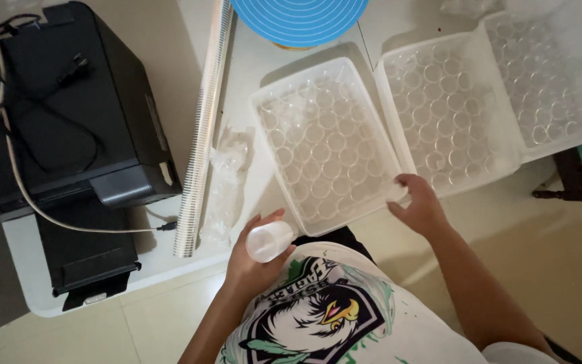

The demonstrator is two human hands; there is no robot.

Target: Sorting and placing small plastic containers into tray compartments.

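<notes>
My left hand (250, 259) holds a small stack of clear plastic cups (269, 240) close to my chest, just below the near corner of a white tray. That white tray (283, 84) is packed with several rows of clear cups standing upright. My right hand (417, 202) reaches to the tray's near right corner, and its fingers close on one clear cup (396, 193) at the rim.
Two more white trays (496, 64) full of clear cups stand to the right. A long sleeve of stacked cups (201, 128) and an empty plastic wrapper (223, 189) lie left of the tray. A black printer (69, 108) sits at the far left, a blue round mat (298, 20) at the top.
</notes>
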